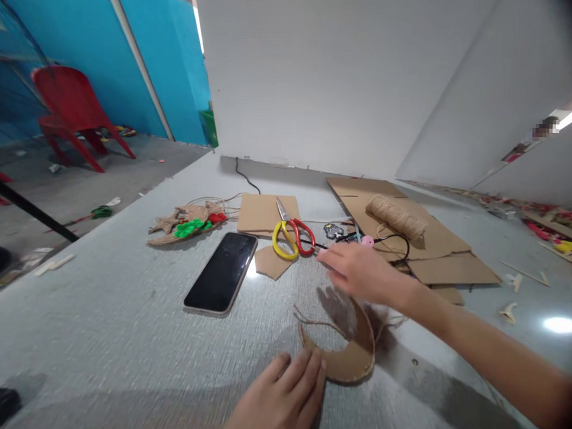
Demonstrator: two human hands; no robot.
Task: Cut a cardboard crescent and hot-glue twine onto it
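My left hand (279,396) rests on the table with its fingers lying over the left end of a crescent-shaped cardboard piece (351,364); its thumb is mostly hidden. A thin strand of twine (322,322) trails across the crescent's gap. Above it reaches my right hand (359,270), slightly blurred, its fingers stretched to the left and apart. Those fingertips are close to a thin dark tool partly covered by the hand and to scissors (292,236) with one yellow and one red handle. Under the yellow handle lies a small angular cardboard piece (272,264).
A black-screened phone (222,272) lies left of the scissors. Behind are a cardboard rectangle (262,213) and a twine-wrapped ornament (187,223) with green and red flowers. On larger cardboard (435,245) sits a twine roll (396,219). A red chair (69,107) stands beyond the table.
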